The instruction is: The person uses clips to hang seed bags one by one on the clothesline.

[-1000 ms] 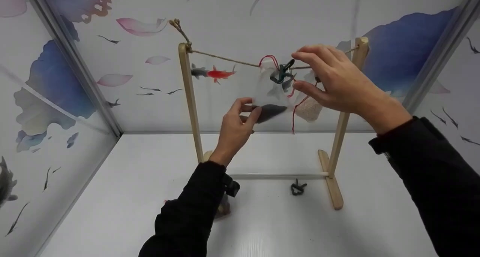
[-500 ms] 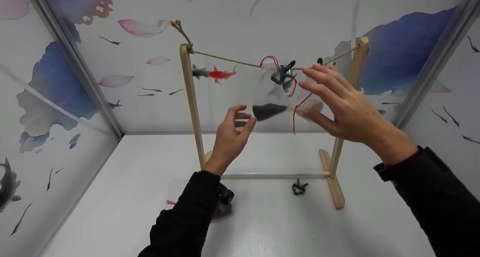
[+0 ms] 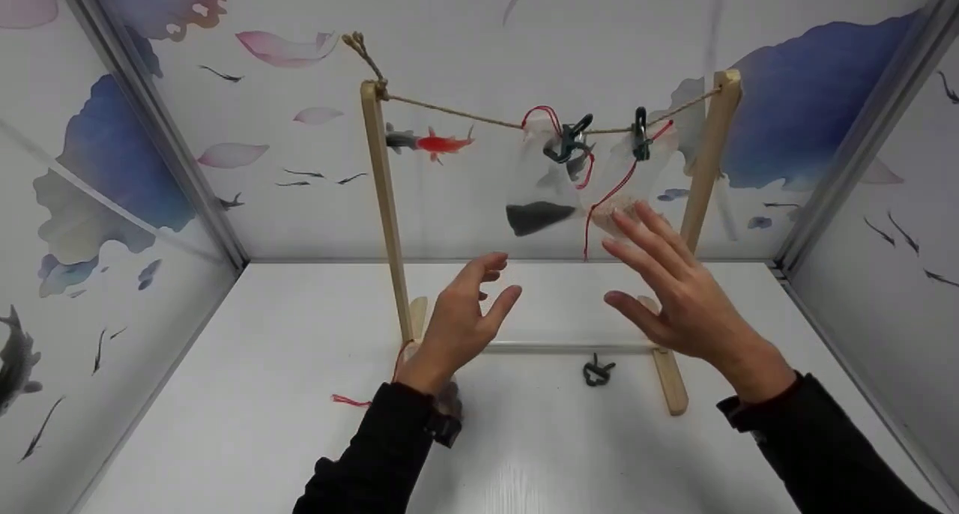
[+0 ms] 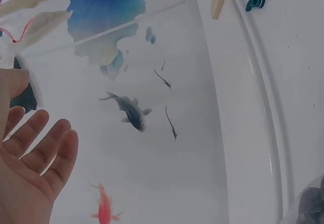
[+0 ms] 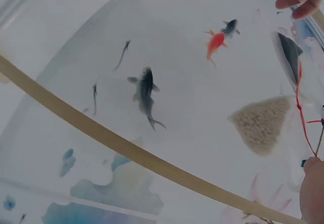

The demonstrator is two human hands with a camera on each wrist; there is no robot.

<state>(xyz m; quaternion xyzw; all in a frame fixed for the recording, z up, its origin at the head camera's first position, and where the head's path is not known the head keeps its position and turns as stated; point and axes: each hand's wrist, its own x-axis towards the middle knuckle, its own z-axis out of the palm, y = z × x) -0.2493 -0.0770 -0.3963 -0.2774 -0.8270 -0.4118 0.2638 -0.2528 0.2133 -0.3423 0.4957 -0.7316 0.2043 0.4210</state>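
Observation:
Two translucent drawstring bags hang from a rope (image 3: 449,110). The left bag (image 3: 538,219) has dark contents, and a dark green clip (image 3: 571,141) fastens it. Beige grains fill the bottom of the right bag (image 5: 260,125), which hangs from another green clip (image 3: 640,135). My left hand (image 3: 466,321) is below and left of the dark-filled bag, fingers loosely bent, holding nothing. In front of the beige-filled bag, my right hand (image 3: 678,297) has its fingers spread and partly covers that bag in the head view; it grips nothing.
A wooden stand (image 3: 383,207) carries the rope between its posts. On the white table lie a loose green clip (image 3: 597,372) and, partly behind my left forearm, another bag (image 4: 311,206) with dark round contents. Its red cord (image 3: 351,400) shows left of the forearm.
My left hand has let go of the dark-filled bag and moved down. My right hand has come down from beside the clips. Both bags stay hanging on the rope.

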